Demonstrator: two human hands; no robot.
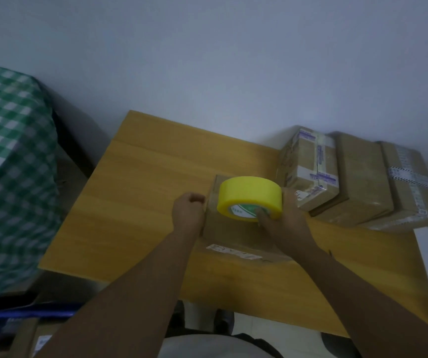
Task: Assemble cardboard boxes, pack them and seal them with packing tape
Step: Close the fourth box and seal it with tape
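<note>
A round yellow packing-tape roll (250, 197) is held over a brown cardboard box (233, 236).
The roll is gripped by the fingers of the right hand (282, 223); the fingers of the left hand (188, 211) are curled beside the box's edge, and what they hold cannot be told.

We see a wooden table (135, 202) set against a pale wall (207, 60). To its left we find a green checked cloth (6, 151), and at near left something blue (27, 313).

table (140, 202): smooth wood | box (233, 236): matt cardboard | tape roll (249, 193): glossy plastic
</note>
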